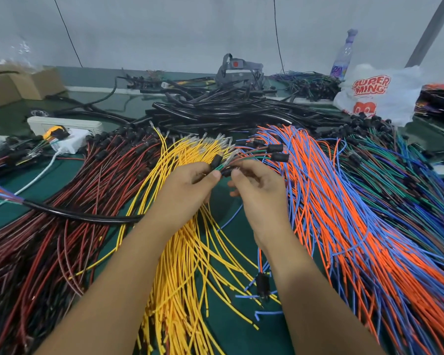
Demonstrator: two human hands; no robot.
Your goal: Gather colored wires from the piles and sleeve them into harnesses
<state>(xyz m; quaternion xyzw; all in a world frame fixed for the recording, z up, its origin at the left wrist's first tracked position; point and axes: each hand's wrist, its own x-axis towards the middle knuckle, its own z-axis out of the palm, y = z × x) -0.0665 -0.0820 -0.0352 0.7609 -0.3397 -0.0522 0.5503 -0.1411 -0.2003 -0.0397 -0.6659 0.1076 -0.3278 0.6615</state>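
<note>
Piles of wires fan across the green table: dark red wires (69,208) on the left, yellow wires (187,265) in the middle, orange and blue wires (344,226) to the right, green and blue wires (405,180) at far right. My left hand (187,188) pinches a small bundle of green and red wires (251,151) with black connectors, above the yellow pile. My right hand (259,188) grips the same bundle just beside it, fingers curled. A heap of black sleeves (228,108) lies behind the piles.
A sleeved harness (82,216) lies across the red pile at left. A power strip (62,124) and a white charger sit at back left, cardboard boxes (16,85) behind. A white plastic bag (379,93) and a bottle (344,57) stand at back right.
</note>
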